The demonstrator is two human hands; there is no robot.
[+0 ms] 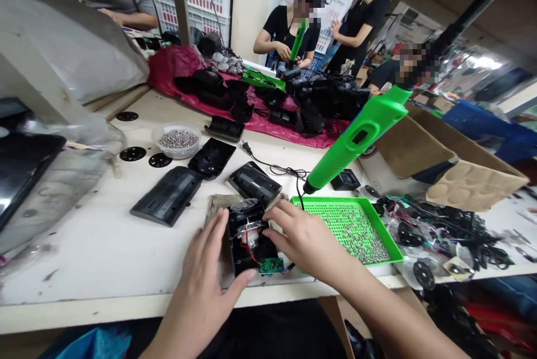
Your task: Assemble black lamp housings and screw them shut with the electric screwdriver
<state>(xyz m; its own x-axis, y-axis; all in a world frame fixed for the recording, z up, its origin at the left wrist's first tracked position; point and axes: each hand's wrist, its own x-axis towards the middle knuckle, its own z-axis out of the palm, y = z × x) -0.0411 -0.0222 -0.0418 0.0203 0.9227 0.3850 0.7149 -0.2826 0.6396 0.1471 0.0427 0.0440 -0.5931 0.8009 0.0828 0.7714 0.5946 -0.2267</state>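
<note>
A black plastic housing half lies with its inside facing up on a brown pad at the bench's front. Inside it sits a round metallic part with red wires, and a green circuit board rests at its near edge. My left hand grips the housing's left side, fingers stretched along the wall and thumb near the front corner. With bent fingers and thumb, my right hand holds the right side; its fingertips partly hide that edge. Just beyond is another black housing piece.
A green electric screwdriver hangs above a green tray of screws. Black shells, a screw bowl and black discs lie left. Wired parts and a cardboard box stand right. People work across the bench.
</note>
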